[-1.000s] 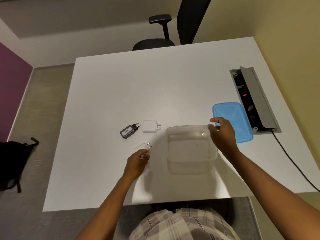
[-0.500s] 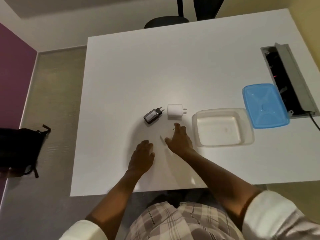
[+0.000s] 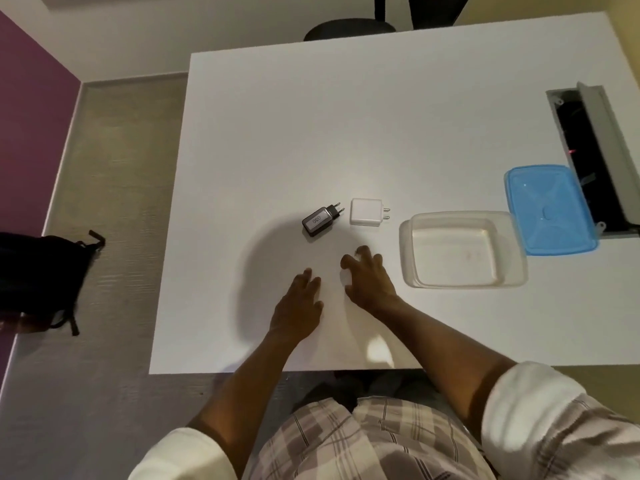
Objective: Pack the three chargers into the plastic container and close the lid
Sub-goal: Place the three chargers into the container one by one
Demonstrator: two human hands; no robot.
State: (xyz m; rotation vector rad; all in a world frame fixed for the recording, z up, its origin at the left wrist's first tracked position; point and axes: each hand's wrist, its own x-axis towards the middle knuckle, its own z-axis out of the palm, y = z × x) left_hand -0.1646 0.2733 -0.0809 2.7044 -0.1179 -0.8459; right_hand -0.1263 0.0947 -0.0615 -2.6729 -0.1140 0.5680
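Note:
A black charger (image 3: 320, 220) and a square white charger (image 3: 367, 211) lie side by side on the white table (image 3: 311, 116), prongs pointing right. My right hand (image 3: 372, 280) curls over a third, small white charger (image 3: 346, 279) just below them; only a sliver of its body and its prong tips show. My left hand (image 3: 299, 299) rests flat on the table to the left of it, holding nothing. The clear plastic container (image 3: 406, 237) stands empty to the right of my right hand. Its blue lid (image 3: 547, 209) lies beside the container's far right corner.
An open cable box (image 3: 595, 150) with a raised grey flap is set into the table's right edge, touching the lid. A black bag (image 3: 38, 275) sits on the floor at the left. A black office chair (image 3: 349, 27) stands behind the table.
My right hand left the container and came down over the third charger. My left hand drew back from that charger and now lies flat. The view has shifted toward the table's left.

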